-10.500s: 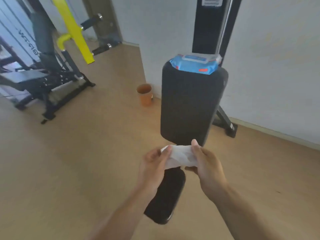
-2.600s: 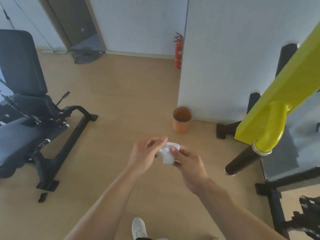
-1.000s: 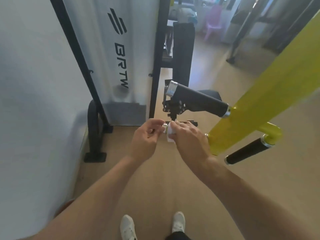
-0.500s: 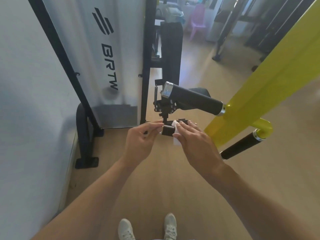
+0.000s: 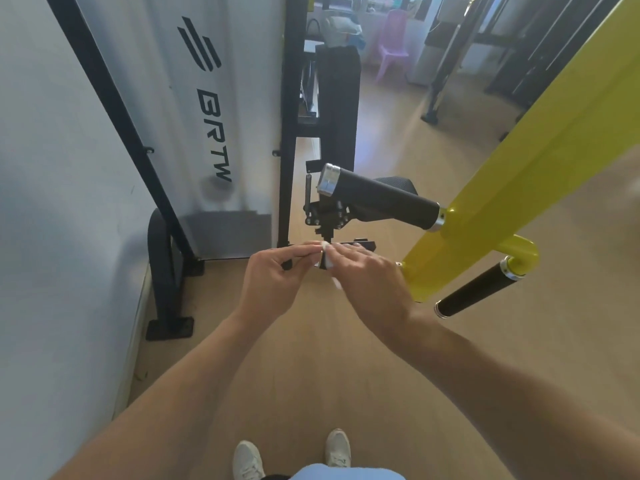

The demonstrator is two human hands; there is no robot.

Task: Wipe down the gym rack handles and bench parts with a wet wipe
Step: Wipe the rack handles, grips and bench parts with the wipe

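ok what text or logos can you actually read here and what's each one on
"BRTW", black letters running down the white panel of the rack, left of the black upright.
A logo of three slanted black bars sits above it on the same panel, with no letters.
No other text is readable; the clutter in the far room is too blurred.

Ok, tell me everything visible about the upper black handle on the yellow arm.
The upper black handle is a thick cylinder with a matte, textured grip that looks like rubber or foam, capped by a silver metal end and ringed by a silver collar where it joins the yellow arm. It juts out left from the arm, tilted slightly upward toward its free end. Nothing touches it; both hands are below it.
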